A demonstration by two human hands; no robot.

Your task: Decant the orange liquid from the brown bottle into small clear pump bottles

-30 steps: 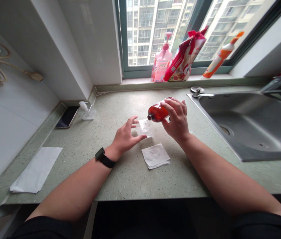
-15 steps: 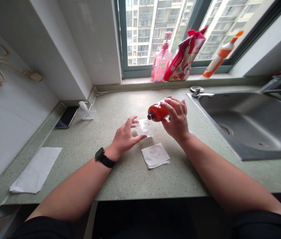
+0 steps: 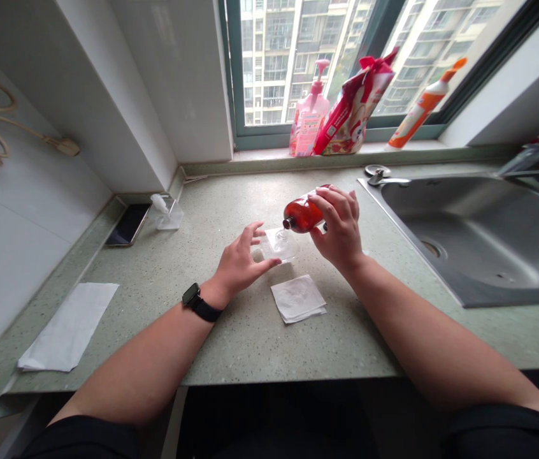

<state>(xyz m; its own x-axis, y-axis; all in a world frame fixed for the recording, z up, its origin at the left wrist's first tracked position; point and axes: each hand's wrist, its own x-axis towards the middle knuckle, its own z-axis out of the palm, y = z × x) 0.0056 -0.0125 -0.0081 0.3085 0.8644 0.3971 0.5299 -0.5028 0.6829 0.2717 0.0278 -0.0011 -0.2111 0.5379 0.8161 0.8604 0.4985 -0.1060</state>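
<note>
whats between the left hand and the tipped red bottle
In the head view, a clear container lies between the left hand and the red bottle, beneath the bottle's open mouth.

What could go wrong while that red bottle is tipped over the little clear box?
The right hand tilts the red bottle mouth-down, so liquid could come out too fast and splash or overflow the clear box.

The left hand curves around the box's side; a bump might shift it and cause a spill.

The folded white tissue lies close by on the counter, so a spill might soak it.
</note>
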